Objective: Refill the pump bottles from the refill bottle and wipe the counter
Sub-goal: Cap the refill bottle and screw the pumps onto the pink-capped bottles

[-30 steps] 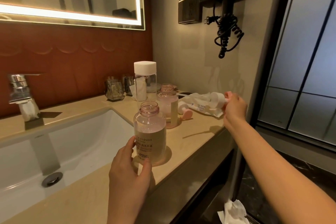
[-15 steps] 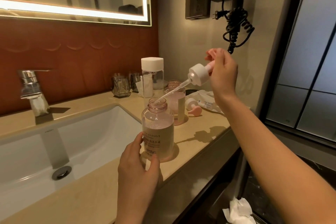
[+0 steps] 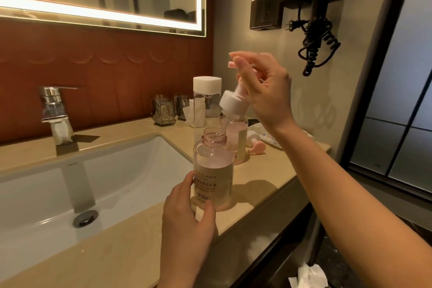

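Since half a second ago our right hand [image 3: 264,96] has swung the pinched pump [image 3: 231,101] upright, tube entering from twelve o'clock, while our left hand [image 3: 187,217] grips the bottle [image 3: 215,166] to steady it.

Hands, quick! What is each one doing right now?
Left hand: grips the near pump bottle standing on the counter.
Right hand: pinches the white pump head, above that bottle's open mouth.

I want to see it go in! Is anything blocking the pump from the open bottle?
Nothing visible does. The right hand holds the pump just above the front bottle, at its open neck, tube pointing in.
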`<state>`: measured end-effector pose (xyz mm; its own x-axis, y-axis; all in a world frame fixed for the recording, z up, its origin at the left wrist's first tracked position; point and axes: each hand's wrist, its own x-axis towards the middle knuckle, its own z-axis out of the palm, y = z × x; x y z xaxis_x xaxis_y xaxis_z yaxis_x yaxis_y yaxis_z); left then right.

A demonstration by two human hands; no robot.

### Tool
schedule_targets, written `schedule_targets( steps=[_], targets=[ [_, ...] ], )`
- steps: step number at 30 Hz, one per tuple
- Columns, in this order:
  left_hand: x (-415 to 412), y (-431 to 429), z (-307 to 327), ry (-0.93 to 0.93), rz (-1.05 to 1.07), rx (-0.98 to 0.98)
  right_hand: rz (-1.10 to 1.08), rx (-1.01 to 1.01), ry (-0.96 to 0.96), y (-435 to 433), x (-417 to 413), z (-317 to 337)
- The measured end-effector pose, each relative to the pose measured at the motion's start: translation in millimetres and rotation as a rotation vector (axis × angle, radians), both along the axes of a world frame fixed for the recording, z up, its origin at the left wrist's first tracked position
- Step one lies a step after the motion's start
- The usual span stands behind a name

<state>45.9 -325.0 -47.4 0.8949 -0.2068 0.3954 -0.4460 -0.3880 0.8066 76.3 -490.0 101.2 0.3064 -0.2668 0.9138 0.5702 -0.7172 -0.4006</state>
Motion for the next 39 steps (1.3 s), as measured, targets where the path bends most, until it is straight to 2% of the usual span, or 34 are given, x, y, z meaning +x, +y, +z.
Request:
schedule_targets(
  steps=[5,8,13,22,27,34,39],
  targets=[
    [1,0,-1,-0.002,0.004,0.006,0.096,-0.061,0.154,18,7,-3],
    [1,0,-1,-0.002,0.005,0.006,0.127,-0.087,0.173,24,12,-12],
    [2,0,-1,0.003,-0.006,0.003,0.219,-0.010,0.151,27,15,-17],
    [-1,1,2,0.045,-0.001,0.003,0.363,0.101,0.255,38,17,-17],
    [0,1,1,0.025,-0.008,0.006,0.403,0.077,0.233,38,8,-18],
    [0,1,-1,-0.002,-0.020,0.014,0.352,0.088,0.376,34,6,-43],
    [0,1,-3,-0.042,-0.030,0.016,0.335,0.023,0.476,24,-6,-43]
  ],
)
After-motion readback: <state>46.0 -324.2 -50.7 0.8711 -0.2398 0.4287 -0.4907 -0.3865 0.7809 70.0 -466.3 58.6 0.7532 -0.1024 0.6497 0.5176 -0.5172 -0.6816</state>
